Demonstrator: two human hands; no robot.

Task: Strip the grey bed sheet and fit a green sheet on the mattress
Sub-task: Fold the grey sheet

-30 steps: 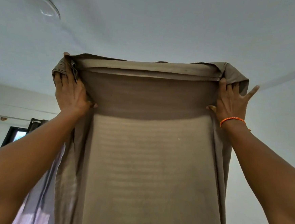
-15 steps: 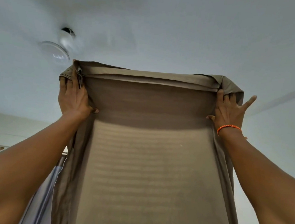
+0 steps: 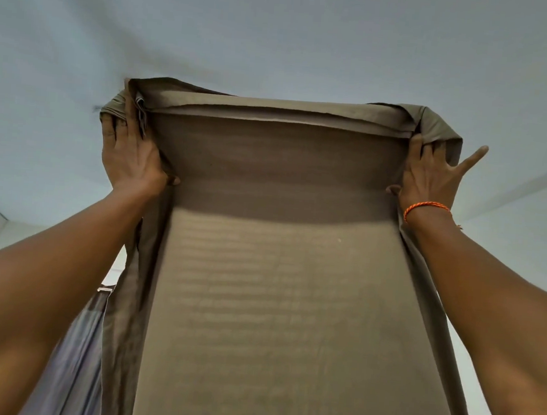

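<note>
An olive-green sheet (image 3: 279, 111) is folded over the top end of a mattress (image 3: 290, 307) that stands upright in front of me. The mattress face is ribbed and tan. My left hand (image 3: 132, 160) is at the top left corner, fingertips tucked under the bunched sheet and thumb against the mattress face. At the top right corner my right hand (image 3: 428, 183) grips the sheet, with its fingers curled into the cloth and the little finger sticking out. Sheet edges hang down both sides. No grey sheet is in view.
I am looking steeply up at a white ceiling (image 3: 279, 27). A grey-violet curtain (image 3: 70, 355) hangs at the lower left behind the mattress. White walls show at the left and right edges.
The view has tilted further up, and the ceiling fan has gone out of sight. Both hands stay at the same top corners of the mattress with the sheet.
</note>
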